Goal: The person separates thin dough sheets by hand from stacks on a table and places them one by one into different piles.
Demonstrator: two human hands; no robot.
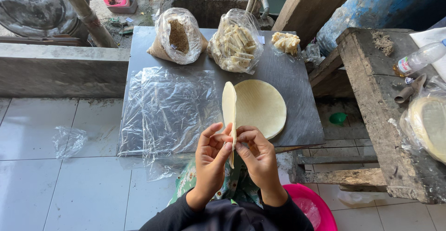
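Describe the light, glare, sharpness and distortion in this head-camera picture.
Head view: soft, even daylight with faint shadows; white glare streaks on the clear plastic sheets and the two plastic bags; both hands, left hand and right hand, and the thin round wrapper they pinch are sharp; wide-angle bending bows the tile lines and the wooden bench at the edges.

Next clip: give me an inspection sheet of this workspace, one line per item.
Surface: dark tabletop, partly covered by clear plastic sheets.
Job's things: one thin round wrapper held edge-up; wrapper stack lying flat.
Clutter: bag of brown filling, bag of pale sticks, small pale pile.
Grippers: left hand and right hand pinch the wrapper.
Cables: nothing seen.
Surroundings: tiled floor, wooden bench, pink basin.
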